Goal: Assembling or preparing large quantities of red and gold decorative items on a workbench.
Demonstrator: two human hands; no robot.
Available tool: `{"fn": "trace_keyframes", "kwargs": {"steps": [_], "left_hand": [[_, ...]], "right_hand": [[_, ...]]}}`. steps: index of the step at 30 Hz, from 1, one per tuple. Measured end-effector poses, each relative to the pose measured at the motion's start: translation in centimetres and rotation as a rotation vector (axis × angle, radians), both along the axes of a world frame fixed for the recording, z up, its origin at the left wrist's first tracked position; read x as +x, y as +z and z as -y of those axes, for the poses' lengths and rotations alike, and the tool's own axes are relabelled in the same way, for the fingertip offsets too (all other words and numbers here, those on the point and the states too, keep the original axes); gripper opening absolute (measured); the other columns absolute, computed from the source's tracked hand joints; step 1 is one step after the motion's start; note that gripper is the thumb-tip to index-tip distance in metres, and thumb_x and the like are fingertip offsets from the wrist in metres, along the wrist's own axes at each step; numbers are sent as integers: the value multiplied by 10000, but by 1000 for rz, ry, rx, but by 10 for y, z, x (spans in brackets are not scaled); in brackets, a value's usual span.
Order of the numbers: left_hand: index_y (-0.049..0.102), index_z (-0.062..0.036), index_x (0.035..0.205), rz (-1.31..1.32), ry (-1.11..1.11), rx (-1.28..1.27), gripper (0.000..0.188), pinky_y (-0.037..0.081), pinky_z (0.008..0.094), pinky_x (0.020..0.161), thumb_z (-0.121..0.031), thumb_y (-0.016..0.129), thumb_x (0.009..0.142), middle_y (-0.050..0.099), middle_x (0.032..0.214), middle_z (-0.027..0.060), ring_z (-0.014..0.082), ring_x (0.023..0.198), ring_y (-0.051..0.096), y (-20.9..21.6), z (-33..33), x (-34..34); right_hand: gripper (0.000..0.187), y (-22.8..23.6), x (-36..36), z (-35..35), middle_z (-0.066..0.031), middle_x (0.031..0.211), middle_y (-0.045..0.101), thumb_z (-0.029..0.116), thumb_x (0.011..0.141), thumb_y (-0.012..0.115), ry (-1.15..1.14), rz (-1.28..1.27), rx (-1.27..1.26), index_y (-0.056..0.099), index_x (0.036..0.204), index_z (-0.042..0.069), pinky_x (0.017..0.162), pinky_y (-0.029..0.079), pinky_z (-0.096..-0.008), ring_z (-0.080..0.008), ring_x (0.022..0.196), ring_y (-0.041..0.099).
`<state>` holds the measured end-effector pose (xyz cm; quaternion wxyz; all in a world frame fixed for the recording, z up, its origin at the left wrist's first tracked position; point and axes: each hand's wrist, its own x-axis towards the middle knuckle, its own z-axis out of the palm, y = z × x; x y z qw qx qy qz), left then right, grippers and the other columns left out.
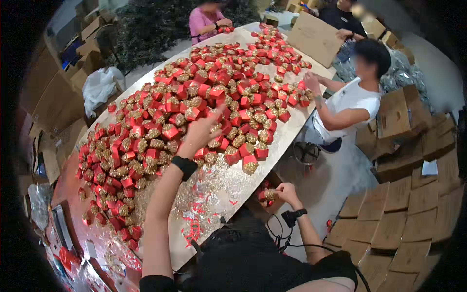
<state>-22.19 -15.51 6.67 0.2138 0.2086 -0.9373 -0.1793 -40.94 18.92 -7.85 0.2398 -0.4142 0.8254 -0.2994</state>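
Observation:
A large heap of small red ornaments with knobbly gold glitter tops (214,90) covers most of the table. My left hand (200,130), with a black band at the wrist, reaches over the middle of this heap. Its fingers are spread and point toward the far right, holding nothing I can see. Beyond the table's near right edge, lower down, my right hand (288,193) has its fingers closed at a red-and-gold ornament (267,194). That ornament lies at the mouth of a carton (265,207) holding similar pieces, mostly hidden by the table edge.
Gold glitter and red scraps (204,199) litter the near tabletop (243,190). At the right edge sits a person in white (348,104); another person in pink (204,22) is at the far end. A person in black holds a carton (315,39). Stacked cartons (399,214) fill the right.

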Motion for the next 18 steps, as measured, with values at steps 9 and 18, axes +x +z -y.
{"fn": "trace_keyframes", "kwargs": {"steps": [9, 18], "left_hand": [[426, -245, 1254, 451, 233, 222, 503, 442, 464, 743, -265, 541, 765, 583, 948, 155, 332, 852, 570, -122, -70, 75], [177, -109, 1371, 951, 806, 583, 995, 275, 527, 968, -463, 712, 610, 264, 1357, 241, 419, 1226, 277, -195, -230, 250]], "right_hand": [[271, -93, -37, 16, -153, 676, 605, 222, 537, 721, 510, -7, 483, 635, 723, 44, 568, 457, -375, -274, 617, 588], [302, -21, 62, 122, -144, 850, 637, 307, 780, 555, 987, 16, 485, 641, 916, 52, 698, 474, -347, -278, 770, 610]]}}
